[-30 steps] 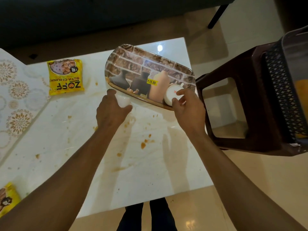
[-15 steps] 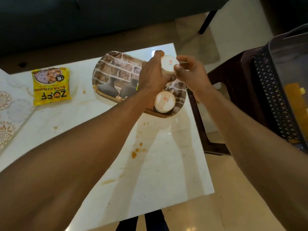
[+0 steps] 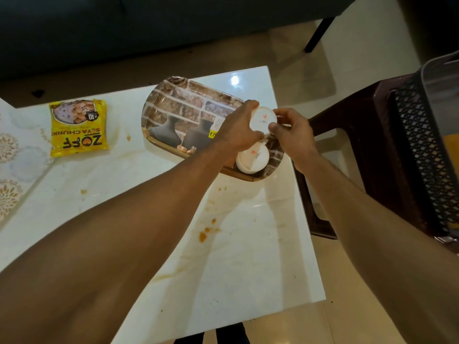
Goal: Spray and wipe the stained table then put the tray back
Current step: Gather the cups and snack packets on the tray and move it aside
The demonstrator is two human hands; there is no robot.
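Nearest me, the white table [image 3: 248,256] shows orange-brown stains [image 3: 206,232] streaked down its middle, unwiped; no spray bottle or cloth in view.

Beyond the stains, the tray [image 3: 171,105] sits at the far right corner of the table, one white cup [image 3: 252,158] lying on its near end. A second ago my left hand was down at the tray's near edge and my right on that end of the tray; now both are raised together over the tray.

My left hand [image 3: 238,131] has its fingers wrapped round a second white cup [image 3: 263,119], base towards me. My right hand [image 3: 293,135] pinches the same cup's right side, thumb and fingertips pressed on it.

Judgement: I am gathering the cups so the tray can be cleared off; wiping is not begun.

Farther left, a yellow snack packet [image 3: 78,127] lies flat, well apart from the tray.
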